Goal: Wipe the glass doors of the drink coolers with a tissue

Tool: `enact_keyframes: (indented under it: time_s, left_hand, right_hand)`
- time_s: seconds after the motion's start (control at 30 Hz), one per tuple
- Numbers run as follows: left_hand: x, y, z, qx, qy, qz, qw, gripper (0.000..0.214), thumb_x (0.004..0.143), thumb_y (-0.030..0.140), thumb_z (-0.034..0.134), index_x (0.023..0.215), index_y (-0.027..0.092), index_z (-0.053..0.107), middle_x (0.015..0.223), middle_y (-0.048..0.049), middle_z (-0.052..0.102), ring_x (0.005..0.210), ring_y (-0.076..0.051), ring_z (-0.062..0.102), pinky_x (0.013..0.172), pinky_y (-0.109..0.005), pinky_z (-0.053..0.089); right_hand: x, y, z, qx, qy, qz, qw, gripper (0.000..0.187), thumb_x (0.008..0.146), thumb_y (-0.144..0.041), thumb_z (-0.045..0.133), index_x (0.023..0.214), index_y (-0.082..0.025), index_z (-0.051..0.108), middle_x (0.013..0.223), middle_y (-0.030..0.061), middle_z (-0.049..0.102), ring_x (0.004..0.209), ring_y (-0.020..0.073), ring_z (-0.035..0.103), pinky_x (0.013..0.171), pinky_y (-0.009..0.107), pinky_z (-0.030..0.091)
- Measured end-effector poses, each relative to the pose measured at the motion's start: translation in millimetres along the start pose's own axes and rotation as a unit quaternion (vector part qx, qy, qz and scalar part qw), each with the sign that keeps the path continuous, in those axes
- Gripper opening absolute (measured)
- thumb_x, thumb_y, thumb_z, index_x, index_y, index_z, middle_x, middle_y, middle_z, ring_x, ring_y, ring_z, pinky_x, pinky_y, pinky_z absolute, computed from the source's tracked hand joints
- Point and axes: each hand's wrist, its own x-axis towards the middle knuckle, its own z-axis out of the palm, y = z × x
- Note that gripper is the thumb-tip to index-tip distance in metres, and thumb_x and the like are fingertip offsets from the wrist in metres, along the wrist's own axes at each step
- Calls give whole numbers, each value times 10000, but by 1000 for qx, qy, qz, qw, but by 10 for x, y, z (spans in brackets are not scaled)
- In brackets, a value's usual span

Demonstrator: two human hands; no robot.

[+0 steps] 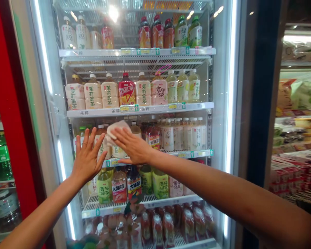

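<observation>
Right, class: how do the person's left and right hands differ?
The left hand looks empty; the right hand has a white cloth under its fingers. The left hand's fingers spread apart; the right's lie closer together. The left hand points upward, the right toward the picture's left. Both are raised before the drink shelves.

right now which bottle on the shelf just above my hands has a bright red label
The fourth from the left, the bottle almost straight above the white cloth under your right hand; the others there wear pale labels.
</observation>
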Motion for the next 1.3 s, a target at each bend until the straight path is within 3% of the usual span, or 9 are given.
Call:
enact_keyframes:
  time_s: [0.1,0.3,0.53,0.73,0.93,1.03,1.1,1.17,1.3]
  left_hand:
    - [-32,-39,-36,4,-2,15,1000,782,994,383,524,1638,379,81,1751,-16,20,1616,-290,-3,1303,-606,-8]
    - [9,16,-32,0,22,10,1000,778,995,371,523,1639,368,85,1752,-13,0,1616,-286,-23,1302,-605,-21]
    - [251,478,248,-29,37,65,997,772,988,403,541,1638,359,127,1750,-15,37,1619,-272,-5,1306,-573,-36]
    - [495,822,437,-38,57,92,993,781,981,416,539,1637,370,118,1750,-1,15,1618,-271,-16,1306,-565,-54]
    - [578,1108,589,-48,62,109,991,794,962,419,571,1634,373,150,1744,-11,66,1616,-285,16,1308,-576,-36]
    - [585,1134,618,-51,63,115,990,815,951,420,584,1634,381,141,1743,-7,64,1615,-291,19,1308,-581,-39]
    - [578,1124,627,-51,63,114,990,828,947,416,585,1634,386,124,1743,3,46,1614,-286,2,1309,-574,-53]
    - [560,1113,630,-49,62,113,990,831,948,414,580,1636,382,114,1743,9,31,1614,-279,-14,1311,-560,-65]
    - [475,1086,607,-47,57,114,991,818,953,424,569,1637,378,122,1743,24,31,1614,-272,-17,1313,-530,-84]
  right_hand:
    - [-191,41,9,0,-37,-67,997,924,983,-687,432,1642,-101,156,1731,159,154,1617,284,67,1319,503,104]
    - [-542,695,-186,-35,79,220,972,1032,988,-673,439,1637,-76,-98,1728,212,-13,1605,367,-50,1292,620,116]
    - [-1176,430,-47,-7,-33,26,999,1086,963,-726,458,1640,-128,-144,1733,166,84,1616,304,36,1315,539,155]
    - [-1781,909,-143,-84,90,370,921,1038,1014,-652,381,1565,-137,-332,1698,152,-243,1591,376,-123,1278,662,136]
    - [-2279,534,7,-15,-34,81,996,1102,942,-754,459,1645,-118,-103,1736,167,44,1610,328,90,1270,564,298]
    - [-2465,857,-111,-48,9,196,979,1065,964,-703,474,1643,-140,-123,1735,167,19,1609,346,70,1262,619,282]
    - [-2503,1050,-150,-82,81,336,935,1040,995,-655,443,1618,-133,-205,1724,182,-107,1598,399,-15,1236,715,232]
    - [-2469,1012,-97,-90,113,384,912,1047,1004,-636,432,1599,-104,-245,1704,198,-188,1587,421,-74,1224,744,206]
    - [-2272,413,82,-25,8,167,986,1135,944,-686,530,1630,-50,-112,1724,217,-35,1604,379,-25,1257,629,269]
